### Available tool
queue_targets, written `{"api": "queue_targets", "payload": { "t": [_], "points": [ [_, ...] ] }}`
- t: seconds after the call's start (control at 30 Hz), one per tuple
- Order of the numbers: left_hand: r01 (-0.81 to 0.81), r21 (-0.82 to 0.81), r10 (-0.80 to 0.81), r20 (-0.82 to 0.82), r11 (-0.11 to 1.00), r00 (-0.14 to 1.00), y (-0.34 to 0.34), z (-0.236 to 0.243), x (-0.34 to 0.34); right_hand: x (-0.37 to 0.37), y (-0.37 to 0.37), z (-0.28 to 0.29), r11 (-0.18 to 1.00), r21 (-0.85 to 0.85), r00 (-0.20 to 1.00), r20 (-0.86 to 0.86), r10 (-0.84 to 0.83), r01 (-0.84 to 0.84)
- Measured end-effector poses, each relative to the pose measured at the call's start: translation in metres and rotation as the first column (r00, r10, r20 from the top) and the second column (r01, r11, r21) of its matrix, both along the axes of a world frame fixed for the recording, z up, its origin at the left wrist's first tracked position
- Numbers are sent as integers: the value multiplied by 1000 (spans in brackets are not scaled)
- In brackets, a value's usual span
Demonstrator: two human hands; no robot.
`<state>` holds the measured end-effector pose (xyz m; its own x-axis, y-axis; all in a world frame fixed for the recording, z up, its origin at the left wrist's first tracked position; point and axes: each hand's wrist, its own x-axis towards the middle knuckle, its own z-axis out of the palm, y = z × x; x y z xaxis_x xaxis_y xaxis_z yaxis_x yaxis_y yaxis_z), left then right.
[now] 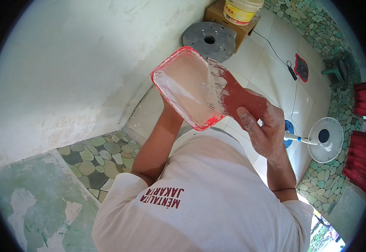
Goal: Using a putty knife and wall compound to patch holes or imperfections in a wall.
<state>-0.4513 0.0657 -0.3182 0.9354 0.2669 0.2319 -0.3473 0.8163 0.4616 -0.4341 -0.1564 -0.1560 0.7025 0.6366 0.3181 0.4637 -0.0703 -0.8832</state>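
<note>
In front of my chest is a rectangular tray [160,86] with a red rim, coated inside with pale, wet putty [183,80]. My left hand [169,106] holds it from below and behind; the tray hides the fingers. My right hand [263,128] grips a red putty knife [237,90] by its handle, thumb along the near side. White putty streaks the knife's broad blade, which overlaps the tray's right side. Whether the blade touches the putty is unclear. Pale smears mark my right thumb and fingers.
A pale wall [73,80] rises at left. Beyond the tray are a grey disc with a central hole [220,46], a wooden box [216,14] and a yellow-labelled bucket [239,12]. A white fan [325,140], cable [271,48] and green chair [334,71] are at right.
</note>
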Motion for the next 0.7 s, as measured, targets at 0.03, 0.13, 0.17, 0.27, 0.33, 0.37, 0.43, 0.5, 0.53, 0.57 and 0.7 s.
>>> {"api": "queue_targets", "payload": {
  "t": [0.03, 0.13, 0.17, 0.27, 0.33, 0.37, 0.43, 0.5, 0.53, 0.57, 0.7],
  "points": [
    [12, 0, -12, -9, 1000, 1000, 0, -4, 1, -2, 2, -1, 999, -34, 1000, -4, -12, 12],
    [290, -164, -291, 17, 943, 956, -14, 7, 20, 12, 0, -6, 999, -48, 999, 32, -25, 26],
    [279, -176, -285, -7, 944, 959, -14, 6, 27, 18, 1, -7, 999, -6, 996, 74, -47, 48],
    [249, -208, -271, -84, 946, 959, -11, -3, 46, 33, 9, -2, 991, 58, 986, 109, -124, 118],
    [229, -228, -264, -136, 946, 955, -5, -9, 54, 39, 21, 0, 983, 79, 979, 100, -176, 168],
    [226, -239, -268, -161, 944, 950, -3, -7, 60, 44, 30, 0, 976, 113, 968, 151, -202, 186],
    [236, -244, -284, -185, 941, 941, 2, -3, 69, 56, 45, 1, 965, 152, 949, 202, -243, 215],
    [-7, 334, 51, -123, 942, 991, 4, 17, 80, 68, 60, 1, 962, 32, 879, 399, -261, 272],
    [9, 338, 34, -121, 941, 992, 6, 30, 81, 73, 68, -1, 957, 36, 874, 399, -279, 289],
    [82, 177, -60, -127, 981, 990, 9, 45, 80, 77, 78, -6, 952, 72, 871, 387, -303, 299],
    [173, -142, -197, -176, 975, 965, 44, 22, 92, 81, 112, -3, 951, 128, 863, 401, -308, 280]
  ]
}}
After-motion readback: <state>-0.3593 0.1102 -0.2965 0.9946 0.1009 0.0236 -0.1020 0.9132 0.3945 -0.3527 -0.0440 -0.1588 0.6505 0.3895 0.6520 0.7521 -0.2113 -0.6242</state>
